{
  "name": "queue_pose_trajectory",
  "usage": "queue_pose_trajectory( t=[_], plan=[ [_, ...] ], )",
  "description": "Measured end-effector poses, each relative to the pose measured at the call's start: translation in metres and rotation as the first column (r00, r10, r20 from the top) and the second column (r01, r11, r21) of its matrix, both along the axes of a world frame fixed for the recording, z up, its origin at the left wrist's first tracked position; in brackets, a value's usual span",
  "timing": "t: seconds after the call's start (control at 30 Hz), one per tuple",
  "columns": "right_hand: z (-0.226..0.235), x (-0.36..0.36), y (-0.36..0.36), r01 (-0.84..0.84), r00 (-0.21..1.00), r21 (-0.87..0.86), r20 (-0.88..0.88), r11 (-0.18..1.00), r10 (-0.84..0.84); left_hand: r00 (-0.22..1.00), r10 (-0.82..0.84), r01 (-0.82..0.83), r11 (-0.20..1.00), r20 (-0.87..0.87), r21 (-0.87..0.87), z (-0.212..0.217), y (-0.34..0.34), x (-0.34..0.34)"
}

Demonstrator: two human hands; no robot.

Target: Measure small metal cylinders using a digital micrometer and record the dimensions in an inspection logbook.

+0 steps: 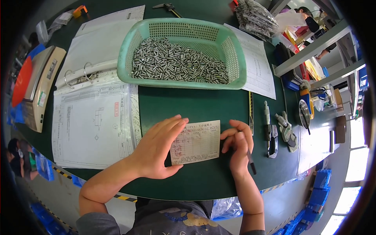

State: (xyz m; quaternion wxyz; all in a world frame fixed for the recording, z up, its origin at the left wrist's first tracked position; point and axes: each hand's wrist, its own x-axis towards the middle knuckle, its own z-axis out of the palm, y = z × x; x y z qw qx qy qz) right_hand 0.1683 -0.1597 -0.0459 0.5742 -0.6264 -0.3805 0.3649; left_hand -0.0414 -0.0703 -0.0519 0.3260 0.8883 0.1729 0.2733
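Note:
A printed paper card with a table and handwritten entries is in front of me on the green table. Along its left edge is my left hand, fingers stretched out and thumb spread apart below, touching or nearly touching the card. On the other side, my right hand has its fingers curled around a dark pen, whose end sticks out below the hand. Beyond the card stands a green plastic basket holding a heap of small metal pins.
An open ring binder with drawings lies at left, beside a scale bearing a red dish. To the right are a micrometer, a glove and a metal bowl. Calipers lie behind the basket.

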Motion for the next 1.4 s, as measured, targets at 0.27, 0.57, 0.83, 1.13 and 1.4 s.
queue_pose_trajectory(
  t=[0.27, 0.57, 0.83, 1.13, 1.4],
  plan=[
    [-0.012, -0.012, 0.001, -0.284, 0.805, 0.305, 0.591, 0.909, 0.053, 0.988, 0.049, -0.053, 0.998, -0.147, -0.026, -0.006, 0.003, -0.004],
    [-0.015, 0.002, 0.001, 0.160, 0.859, 0.418, 0.388, 0.894, -0.334, 0.976, 0.047, -0.043, 0.999, -0.212, 0.022, 0.007, 0.004, -0.003],
    [0.002, 0.029, -0.016, 0.317, 0.932, 0.478, 0.003, 0.819, -0.363, 0.979, 0.057, -0.054, 0.998, -0.196, 0.019, 0.002, -0.007, 0.005],
    [0.011, 0.049, -0.015, 0.302, 0.797, 0.515, 0.325, 0.802, -0.509, 0.975, 0.098, -0.095, 0.995, -0.201, 0.025, -0.001, -0.007, 0.004],
    [0.020, 0.135, 0.008, 0.535, 0.457, 0.155, 0.773, 0.831, -0.439, 0.979, 0.081, -0.080, 0.997, -0.188, 0.011, 0.001, -0.004, 0.005]
  ],
)
